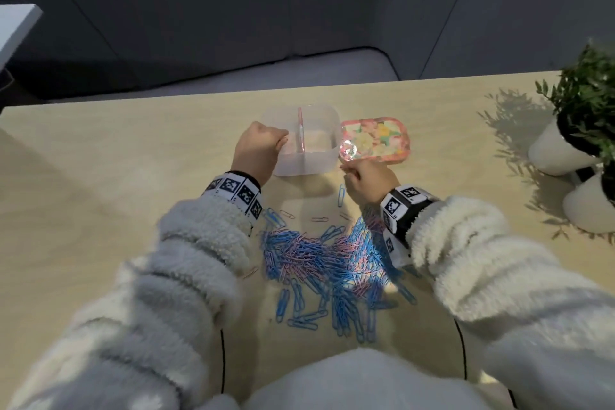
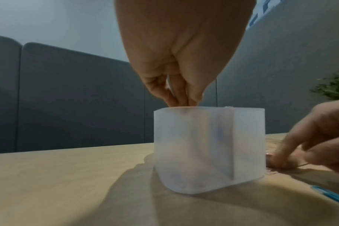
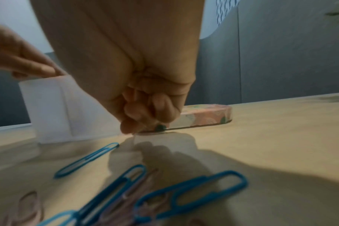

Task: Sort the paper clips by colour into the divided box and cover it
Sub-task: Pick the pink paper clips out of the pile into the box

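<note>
Fleecy white sleeves [image 1: 186,263] fill the near edge of the head view, and between them a tangled heap of blue and pink paper clips [image 1: 327,263] lies on the tabletop [image 1: 116,176], just nearer the person than the divided box [image 1: 301,140]. That frosted box stands open, its pink partition [image 1: 301,130] upright in the middle; through the cloudy wall nothing inside can be made out clearly. The left hand [image 1: 258,148] reaches over the box's left compartment, fingers [image 2: 174,97] bunched together and pointing down at the rim; whether they hold a clip is hidden by the hand itself. The right hand [image 1: 366,181] hangs just off the box's near right corner, fingers [image 3: 145,113] curled tight, seemingly pinching something thin that is too blurred to name. A floral lid [image 1: 374,140] lies flat, touching the box's right side. Well to the right of the box, two potted plants [image 1: 579,130] in white pots are cut off by the frame.
</note>
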`<action>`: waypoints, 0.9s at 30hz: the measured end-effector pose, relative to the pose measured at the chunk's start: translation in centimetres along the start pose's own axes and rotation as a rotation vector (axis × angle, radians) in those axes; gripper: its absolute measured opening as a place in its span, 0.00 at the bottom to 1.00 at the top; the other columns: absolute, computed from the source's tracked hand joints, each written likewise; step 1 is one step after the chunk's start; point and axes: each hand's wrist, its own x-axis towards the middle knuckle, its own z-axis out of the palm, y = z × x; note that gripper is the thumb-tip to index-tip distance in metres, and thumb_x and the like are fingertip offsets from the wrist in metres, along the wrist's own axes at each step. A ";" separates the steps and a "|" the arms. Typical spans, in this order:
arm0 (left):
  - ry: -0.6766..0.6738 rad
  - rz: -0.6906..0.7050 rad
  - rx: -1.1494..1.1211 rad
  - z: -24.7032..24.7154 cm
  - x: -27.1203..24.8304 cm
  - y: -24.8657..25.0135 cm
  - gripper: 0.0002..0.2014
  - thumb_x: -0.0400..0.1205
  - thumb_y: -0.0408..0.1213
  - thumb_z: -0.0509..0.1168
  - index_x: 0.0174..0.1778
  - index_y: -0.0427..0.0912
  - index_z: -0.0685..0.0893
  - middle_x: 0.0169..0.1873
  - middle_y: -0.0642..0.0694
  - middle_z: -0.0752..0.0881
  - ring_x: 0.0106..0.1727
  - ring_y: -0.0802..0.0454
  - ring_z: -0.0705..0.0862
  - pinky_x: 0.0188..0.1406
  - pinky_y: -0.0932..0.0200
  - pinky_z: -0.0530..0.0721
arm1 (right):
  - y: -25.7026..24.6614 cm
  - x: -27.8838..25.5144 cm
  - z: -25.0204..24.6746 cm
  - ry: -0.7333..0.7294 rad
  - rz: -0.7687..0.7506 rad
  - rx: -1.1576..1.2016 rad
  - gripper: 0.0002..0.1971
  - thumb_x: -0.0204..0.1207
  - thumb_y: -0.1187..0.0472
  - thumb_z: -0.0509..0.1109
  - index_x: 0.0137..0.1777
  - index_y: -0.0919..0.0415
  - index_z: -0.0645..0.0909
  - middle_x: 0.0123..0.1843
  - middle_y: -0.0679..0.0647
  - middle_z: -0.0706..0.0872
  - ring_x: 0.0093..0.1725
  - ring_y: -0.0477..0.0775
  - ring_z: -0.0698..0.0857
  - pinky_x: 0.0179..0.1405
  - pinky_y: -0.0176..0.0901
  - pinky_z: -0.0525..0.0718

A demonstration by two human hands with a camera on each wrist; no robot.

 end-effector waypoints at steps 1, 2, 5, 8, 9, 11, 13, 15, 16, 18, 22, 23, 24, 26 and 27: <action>0.056 0.038 0.025 0.0 -0.6 0.2 0.20 0.82 0.41 0.50 0.40 0.36 0.85 0.39 0.38 0.88 0.42 0.39 0.80 0.45 0.47 0.77 | -0.4 0.2 0.2 -0.006 -0.003 -0.035 0.16 0.77 0.60 0.57 0.60 0.58 0.81 0.58 0.62 0.87 0.56 0.66 0.85 0.54 0.56 0.84; 0.110 0.068 0.033 0.0 -1.4 0.5 0.17 0.83 0.40 0.53 0.42 0.38 0.86 0.40 0.40 0.88 0.42 0.40 0.80 0.44 0.49 0.77 | -0.6 0.4 0.5 -0.016 -0.001 -0.072 0.15 0.77 0.61 0.56 0.57 0.59 0.81 0.55 0.62 0.88 0.54 0.66 0.85 0.51 0.53 0.84; 0.100 0.174 0.003 0.6 -4.6 0.9 0.09 0.82 0.37 0.61 0.46 0.39 0.86 0.40 0.42 0.87 0.41 0.44 0.81 0.40 0.52 0.78 | -1.3 0.2 0.9 -0.095 -0.001 -0.184 0.07 0.77 0.64 0.60 0.48 0.62 0.80 0.48 0.62 0.86 0.49 0.66 0.85 0.38 0.48 0.77; -0.088 0.134 0.017 2.5 -7.2 0.1 0.08 0.80 0.38 0.64 0.49 0.40 0.86 0.44 0.43 0.87 0.47 0.43 0.82 0.46 0.49 0.80 | -2.5 -1.1 1.8 -0.134 -0.070 -0.224 0.11 0.78 0.60 0.60 0.54 0.60 0.82 0.51 0.61 0.87 0.50 0.65 0.85 0.42 0.50 0.79; -0.145 0.094 0.030 3.1 -7.7 0.0 0.09 0.80 0.38 0.64 0.51 0.41 0.85 0.47 0.43 0.87 0.50 0.43 0.81 0.48 0.49 0.79 | -3.0 -1.7 2.2 -0.140 -0.096 -0.227 0.13 0.79 0.57 0.59 0.57 0.59 0.81 0.53 0.61 0.86 0.50 0.65 0.85 0.44 0.51 0.80; -0.242 0.033 0.058 4.2 -8.0 0.0 0.10 0.80 0.41 0.64 0.53 0.42 0.84 0.50 0.44 0.85 0.52 0.43 0.80 0.50 0.49 0.78 | -3.8 -2.7 3.0 -0.158 -0.153 -0.234 0.15 0.78 0.51 0.62 0.58 0.59 0.82 0.56 0.59 0.82 0.54 0.64 0.82 0.46 0.51 0.81; -0.280 0.006 0.085 4.7 -7.9 0.3 0.10 0.78 0.43 0.65 0.51 0.42 0.83 0.50 0.43 0.84 0.52 0.42 0.80 0.51 0.48 0.77 | -4.3 -3.2 3.5 -0.185 -0.192 -0.256 0.17 0.74 0.48 0.67 0.56 0.59 0.84 0.58 0.57 0.78 0.60 0.61 0.77 0.48 0.50 0.79; -0.294 -0.012 0.101 4.9 -7.7 0.5 0.10 0.78 0.42 0.65 0.49 0.41 0.82 0.50 0.42 0.84 0.52 0.42 0.80 0.51 0.49 0.77 | -4.5 -3.6 3.7 -0.197 -0.227 -0.294 0.16 0.75 0.51 0.67 0.56 0.60 0.85 0.60 0.57 0.77 0.64 0.59 0.73 0.49 0.48 0.78; -0.307 -0.012 0.115 5.1 -7.6 0.6 0.10 0.78 0.42 0.65 0.49 0.40 0.82 0.50 0.42 0.84 0.53 0.42 0.79 0.52 0.49 0.77 | -4.4 -3.6 3.9 -0.196 -0.241 -0.301 0.15 0.76 0.53 0.65 0.56 0.61 0.85 0.60 0.57 0.78 0.65 0.59 0.72 0.50 0.48 0.78; -0.332 -0.012 0.150 5.1 -7.5 0.9 0.10 0.79 0.41 0.63 0.50 0.39 0.81 0.52 0.41 0.83 0.54 0.42 0.79 0.53 0.49 0.76 | -4.4 -3.9 4.2 -0.204 -0.245 -0.283 0.13 0.78 0.58 0.64 0.56 0.63 0.84 0.58 0.59 0.80 0.66 0.59 0.73 0.50 0.50 0.79; -0.323 -0.039 0.036 4.6 -7.5 1.6 0.07 0.80 0.37 0.63 0.47 0.37 0.79 0.48 0.40 0.83 0.50 0.41 0.81 0.50 0.49 0.77 | -4.7 -4.0 4.6 -0.233 -0.210 -0.292 0.09 0.75 0.66 0.66 0.53 0.68 0.80 0.56 0.63 0.81 0.60 0.64 0.79 0.49 0.53 0.81; -0.311 -0.065 -0.061 4.4 -7.7 1.8 0.06 0.80 0.35 0.62 0.47 0.36 0.79 0.47 0.39 0.84 0.48 0.41 0.81 0.49 0.49 0.78 | -4.8 -4.1 4.6 -0.235 -0.207 -0.314 0.09 0.76 0.67 0.64 0.55 0.69 0.78 0.57 0.64 0.80 0.61 0.65 0.79 0.50 0.54 0.81; -0.303 -0.101 -0.175 4.3 -7.9 2.0 0.05 0.80 0.33 0.61 0.48 0.35 0.78 0.46 0.39 0.84 0.47 0.41 0.81 0.48 0.49 0.78 | -4.9 -4.0 4.7 -0.236 -0.207 -0.332 0.10 0.76 0.67 0.63 0.56 0.70 0.77 0.58 0.65 0.80 0.62 0.65 0.78 0.51 0.54 0.81; -0.321 -0.218 -0.374 4.3 -8.1 2.2 0.06 0.82 0.31 0.58 0.52 0.36 0.76 0.44 0.40 0.84 0.45 0.43 0.83 0.48 0.50 0.80 | -5.1 -4.0 4.9 -0.250 -0.188 -0.349 0.12 0.76 0.66 0.64 0.57 0.70 0.75 0.59 0.65 0.79 0.63 0.64 0.77 0.53 0.53 0.81; -0.356 -0.286 -0.436 4.4 -8.2 2.2 0.07 0.82 0.31 0.56 0.54 0.37 0.75 0.43 0.41 0.83 0.45 0.43 0.83 0.47 0.50 0.80 | -5.1 -4.1 4.8 -0.263 -0.170 -0.344 0.12 0.76 0.65 0.65 0.57 0.70 0.75 0.59 0.65 0.79 0.63 0.64 0.77 0.53 0.53 0.81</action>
